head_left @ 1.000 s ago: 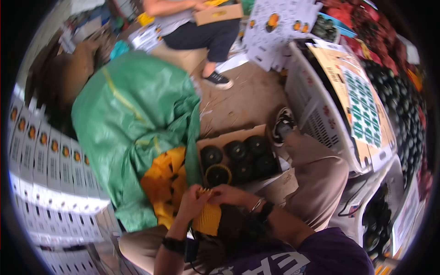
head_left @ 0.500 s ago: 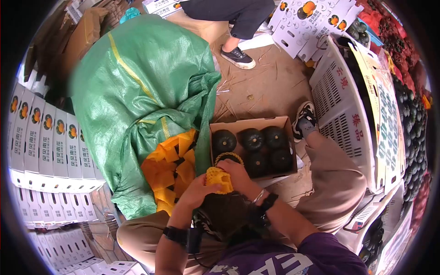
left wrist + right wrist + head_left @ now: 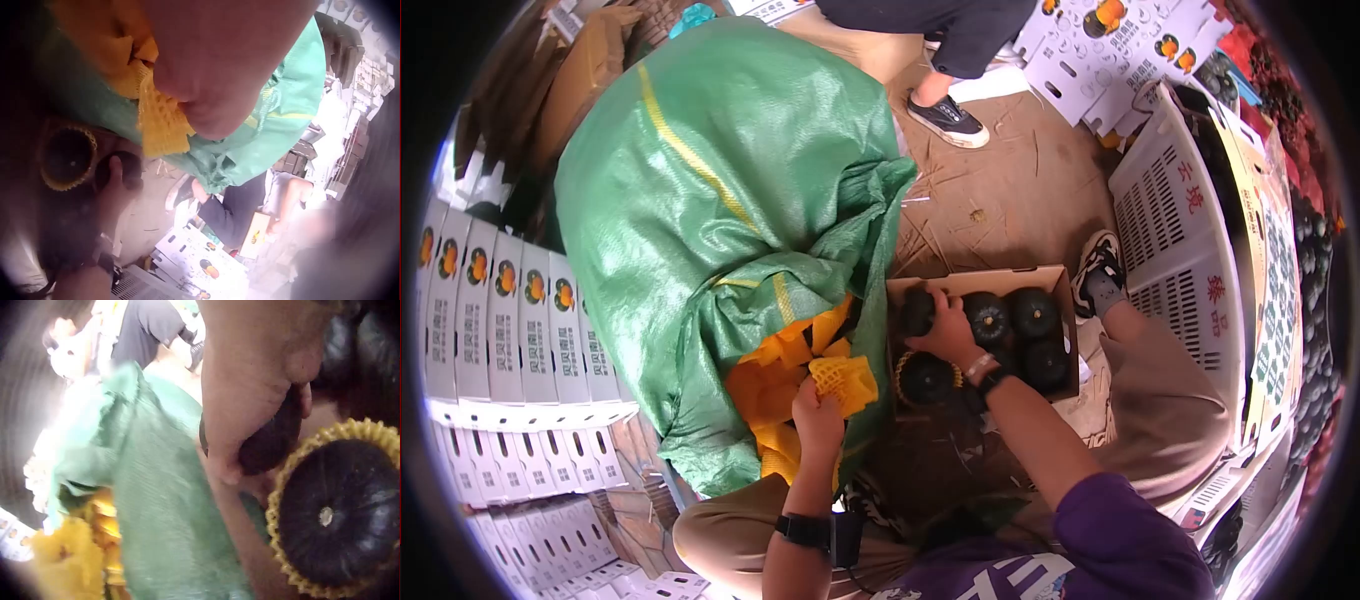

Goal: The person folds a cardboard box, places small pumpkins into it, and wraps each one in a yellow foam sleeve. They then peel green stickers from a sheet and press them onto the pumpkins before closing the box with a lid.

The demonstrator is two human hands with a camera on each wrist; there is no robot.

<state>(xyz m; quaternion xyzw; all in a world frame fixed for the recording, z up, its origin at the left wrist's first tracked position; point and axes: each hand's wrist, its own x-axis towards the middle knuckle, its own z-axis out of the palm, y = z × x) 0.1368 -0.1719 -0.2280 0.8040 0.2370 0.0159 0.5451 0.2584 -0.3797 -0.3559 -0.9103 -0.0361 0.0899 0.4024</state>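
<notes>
My left hand pinches a yellow foam net sleeve in front of the green sack's opening. In the left wrist view the sleeve hangs from the fingers. My right hand reaches into the cardboard box and grips a small dark green pumpkin at its far left corner. The right wrist view shows fingers wrapped around that pumpkin, part of it hidden by the hand. Beside it, nearer me, sits a pumpkin ringed by a yellow net sleeve. Several bare pumpkins fill the rest.
A big green sack with more yellow sleeves in its mouth stands left of the box. White printed cartons line the left side. To the right is a white plastic crate. Another person's shoe is beyond the box.
Both hands were on the yellow sleeve. My right hand has left it and taken hold of a pumpkin in the box; my left hand has moved left with the sleeve.
</notes>
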